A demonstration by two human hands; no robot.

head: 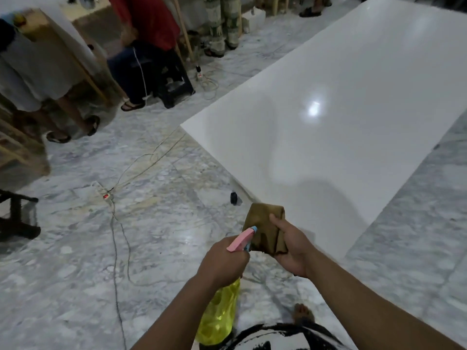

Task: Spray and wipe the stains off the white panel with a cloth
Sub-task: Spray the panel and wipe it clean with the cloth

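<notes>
A large glossy white panel (341,117) lies flat on the marble floor, stretching from the middle of the view to the upper right. My left hand (223,261) grips a yellow-green spray bottle (218,317) by its pink and blue trigger head, with the nozzle pointing at the cloth. A folded brown cloth (262,231) is bunched in my right hand (290,246), just in front of the nozzle and above the panel's near corner. No stains stand out on the panel from here.
Thin cables and a white power strip (102,192) run across the marble floor at left. A small dark object (234,198) sits by the panel's near edge. Several people and dark stools (174,79) stand at the back left. My bare foot (303,313) shows below.
</notes>
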